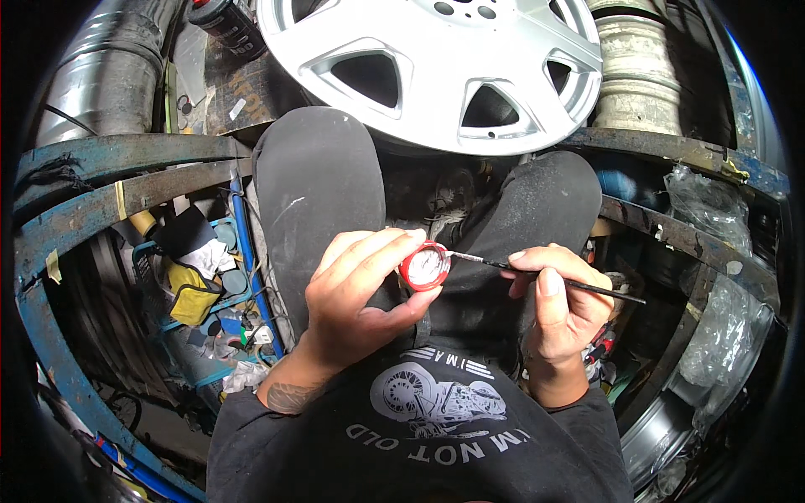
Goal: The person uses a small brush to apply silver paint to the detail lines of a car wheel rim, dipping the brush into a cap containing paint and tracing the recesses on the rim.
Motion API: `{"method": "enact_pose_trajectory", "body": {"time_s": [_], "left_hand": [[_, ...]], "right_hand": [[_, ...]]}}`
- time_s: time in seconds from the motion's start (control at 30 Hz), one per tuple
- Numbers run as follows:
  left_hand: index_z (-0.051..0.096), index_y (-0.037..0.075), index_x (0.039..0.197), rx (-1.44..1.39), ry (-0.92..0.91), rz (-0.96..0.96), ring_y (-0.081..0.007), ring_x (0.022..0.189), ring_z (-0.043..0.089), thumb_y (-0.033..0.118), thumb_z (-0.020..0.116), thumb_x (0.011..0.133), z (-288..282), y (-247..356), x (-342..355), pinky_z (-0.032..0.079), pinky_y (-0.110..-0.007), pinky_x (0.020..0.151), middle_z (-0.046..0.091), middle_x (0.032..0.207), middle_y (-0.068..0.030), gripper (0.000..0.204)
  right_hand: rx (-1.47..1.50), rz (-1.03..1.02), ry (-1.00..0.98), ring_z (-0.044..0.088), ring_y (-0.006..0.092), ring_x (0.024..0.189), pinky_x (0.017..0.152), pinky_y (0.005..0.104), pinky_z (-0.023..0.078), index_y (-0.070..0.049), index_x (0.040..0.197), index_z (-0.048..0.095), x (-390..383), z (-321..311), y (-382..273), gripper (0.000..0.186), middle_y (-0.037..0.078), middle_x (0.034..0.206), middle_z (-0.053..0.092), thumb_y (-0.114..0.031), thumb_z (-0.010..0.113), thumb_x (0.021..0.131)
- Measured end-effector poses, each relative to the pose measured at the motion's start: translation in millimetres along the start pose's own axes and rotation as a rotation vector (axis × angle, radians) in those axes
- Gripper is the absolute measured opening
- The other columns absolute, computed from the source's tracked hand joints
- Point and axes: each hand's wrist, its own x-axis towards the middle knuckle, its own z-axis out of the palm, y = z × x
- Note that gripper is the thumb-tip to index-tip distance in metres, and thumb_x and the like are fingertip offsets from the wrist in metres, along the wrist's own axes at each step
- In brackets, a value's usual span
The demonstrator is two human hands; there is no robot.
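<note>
A small round red cap with whitish, silvery paint inside is gripped between the thumb and fingers of my left hand. Its open side faces up toward me. In my right hand a thin black paintbrush is pinched between thumb and fingers. The brush's tip end rests at the right rim of the cap; whether the bristles touch the paint is hard to make out. Both hands are over my lap, between my knees. Beyond them lies a silver alloy wheel, spokes facing up.
A dark can stands left of the wheel. Bare rims are stacked at the back right, and a metal cylinder at the back left. Blue metal frames flank me. A bin of rags and a yellow pouch sits at left.
</note>
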Motion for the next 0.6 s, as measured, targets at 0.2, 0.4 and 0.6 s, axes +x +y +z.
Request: {"method": "enact_pose_trajectory", "body": {"time_s": [0.2, 0.4, 0.6], "left_hand": [[0.07, 0.002, 0.109, 0.001, -0.005, -0.018, -0.027, 0.091, 0.068, 0.011, 0.086, 0.062, -0.4, 0.0, 0.6, 0.054, -0.035, 0.083, 0.072, 0.104, -0.0108, 0.05], [0.071, 0.002, 0.109, -0.012, 0.005, -0.049, -0.0275, 0.092, 0.068, 0.011, 0.086, 0.063, -2.4, 1.3, 0.3, 0.054, -0.035, 0.084, 0.072, 0.104, -0.0112, 0.049], [0.071, 0.003, 0.108, -0.022, 0.05, -0.041, -0.0277, 0.091, 0.069, 0.009, 0.086, 0.062, 0.0, 2.6, -1.1, 0.054, -0.035, 0.084, 0.072, 0.104, -0.0115, 0.049]], "right_hand": [[0.095, 0.061, 0.001, 0.062, 0.0136, 0.06, 0.056, 0.0237, 0.049, 0.007, 0.095, 0.071, -0.3, -1.6, -1.0, 0.02, 0.015, 0.082, 0.071, 0.004, 0.052, 0.089], [0.122, 0.004, -0.069, 0.064, 0.0166, 0.063, 0.059, 0.0255, 0.051, 0.006, 0.094, 0.071, -0.8, -4.0, 4.0, 0.02, 0.016, 0.084, 0.071, -0.008, 0.057, 0.088], [0.064, -0.087, -0.128, 0.066, 0.0221, 0.065, 0.061, 0.0301, 0.052, 0.005, 0.092, 0.07, -3.7, -8.8, 7.5, 0.021, 0.017, 0.085, 0.071, -0.01, 0.057, 0.087]]}}
